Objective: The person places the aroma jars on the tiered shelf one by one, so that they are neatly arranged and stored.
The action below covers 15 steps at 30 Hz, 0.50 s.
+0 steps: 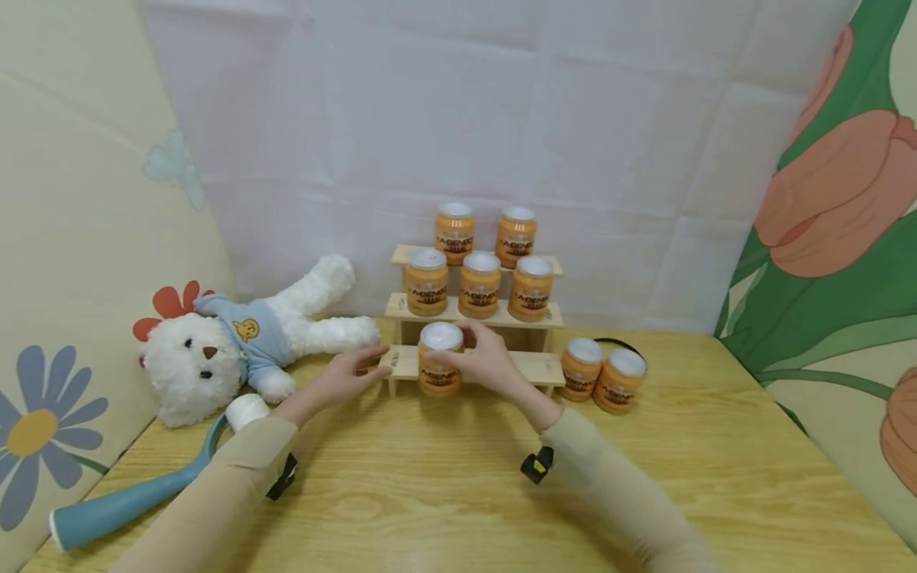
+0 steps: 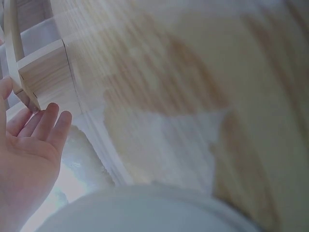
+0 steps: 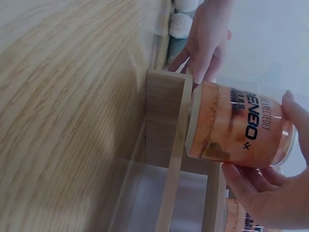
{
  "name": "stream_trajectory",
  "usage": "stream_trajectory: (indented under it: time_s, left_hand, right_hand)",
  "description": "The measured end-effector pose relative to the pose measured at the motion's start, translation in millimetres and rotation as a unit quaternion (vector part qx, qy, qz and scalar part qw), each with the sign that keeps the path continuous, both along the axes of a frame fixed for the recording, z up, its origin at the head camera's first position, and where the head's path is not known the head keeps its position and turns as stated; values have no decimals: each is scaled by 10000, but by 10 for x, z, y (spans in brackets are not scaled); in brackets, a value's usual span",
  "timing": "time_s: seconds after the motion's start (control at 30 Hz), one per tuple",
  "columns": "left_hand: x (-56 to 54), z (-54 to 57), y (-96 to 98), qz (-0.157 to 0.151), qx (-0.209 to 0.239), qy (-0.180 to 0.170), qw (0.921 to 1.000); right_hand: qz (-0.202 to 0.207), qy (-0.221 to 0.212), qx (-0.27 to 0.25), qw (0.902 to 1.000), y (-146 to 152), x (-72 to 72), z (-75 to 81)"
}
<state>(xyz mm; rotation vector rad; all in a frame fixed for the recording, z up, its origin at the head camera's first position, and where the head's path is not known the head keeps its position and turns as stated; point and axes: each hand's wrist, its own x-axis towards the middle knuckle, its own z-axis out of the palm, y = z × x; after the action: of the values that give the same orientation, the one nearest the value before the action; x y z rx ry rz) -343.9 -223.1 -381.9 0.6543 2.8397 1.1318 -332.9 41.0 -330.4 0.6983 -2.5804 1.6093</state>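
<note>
My right hand point(image 1: 490, 362) grips an orange can point(image 1: 440, 362) with a silvery lid, thumb on one side and fingers on the other. This can stands upright at the left part of the lowest step of a wooden tiered rack point(image 1: 533, 368); in the right wrist view its base point(image 3: 194, 121) is at the board, and whether it bears fully on it I cannot tell. My left hand point(image 1: 347, 374) is at the left end of that step, its fairly straight fingers point(image 2: 48, 123) touching the board's corner point(image 2: 30, 99).
Three cans point(image 1: 480, 286) stand on the middle step and two cans point(image 1: 517, 237) on the top one. Two more cans point(image 1: 602, 374) sit on the table point(image 1: 401, 493), right of the rack, near a black band point(image 1: 623, 344). Leftward lie a white plush toy point(image 1: 193, 358) and a blue-handled object point(image 1: 136, 493).
</note>
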Motion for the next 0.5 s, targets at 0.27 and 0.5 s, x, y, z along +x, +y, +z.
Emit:
stream_trajectory:
  time_s: [0.27,0.5]
  left_hand:
    - [-8,-15,25,53,-22,34,10000]
    - [-10,-9,8,-6,-42,149,9999]
  right_hand:
    - [-23,122,235,9996,-102,-148,-52]
    - [-119,441,222,9987,-196,-199,-81]
